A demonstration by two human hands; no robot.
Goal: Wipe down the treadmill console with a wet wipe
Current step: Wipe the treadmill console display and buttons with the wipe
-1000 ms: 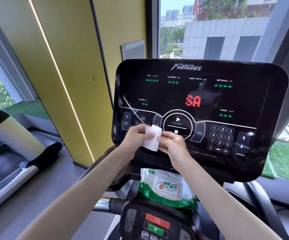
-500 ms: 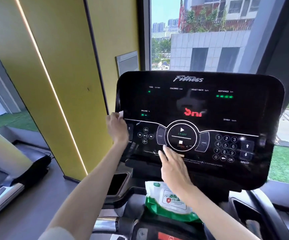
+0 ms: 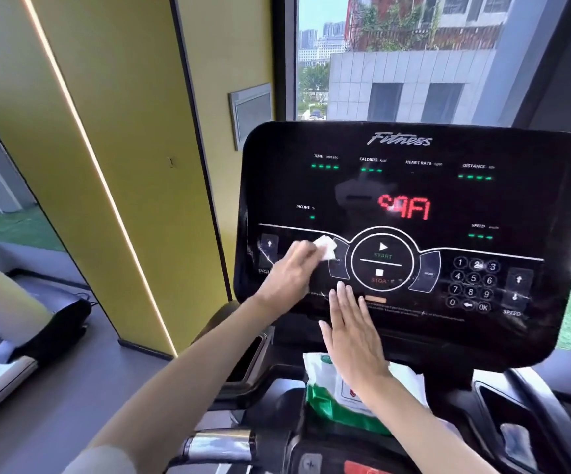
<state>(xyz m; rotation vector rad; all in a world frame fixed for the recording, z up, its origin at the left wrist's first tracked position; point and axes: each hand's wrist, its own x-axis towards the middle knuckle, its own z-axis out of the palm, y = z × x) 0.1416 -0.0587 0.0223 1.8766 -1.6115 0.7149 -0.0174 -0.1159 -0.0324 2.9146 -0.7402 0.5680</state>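
Note:
The black glossy treadmill console [image 3: 516,200] fills the centre-right and shows red letters and green dashes. My left hand [image 3: 292,270] holds a small folded white wet wipe [image 3: 326,248] against the console's lower left, between the incline arrow and the round start/stop dial [image 3: 382,260]. The hand is motion-blurred. My right hand [image 3: 352,331] lies flat with straight fingers on the console's bottom edge just below the dial. A green and white wet wipe pack [image 3: 338,401] sits on the ledge under my right wrist.
A yellow wall panel [image 3: 123,131] with a lit strip stands left of the console. Another treadmill [image 3: 10,336] is at the far left. A chrome handlebar [image 3: 215,446] and a lower control panel [image 3: 362,468] sit below. A window [image 3: 396,56] lies behind.
My hands parted from holding the wipe together. My left hand took it to the console's left edge, then swept right toward the dial. My right hand settled flat on the bottom edge.

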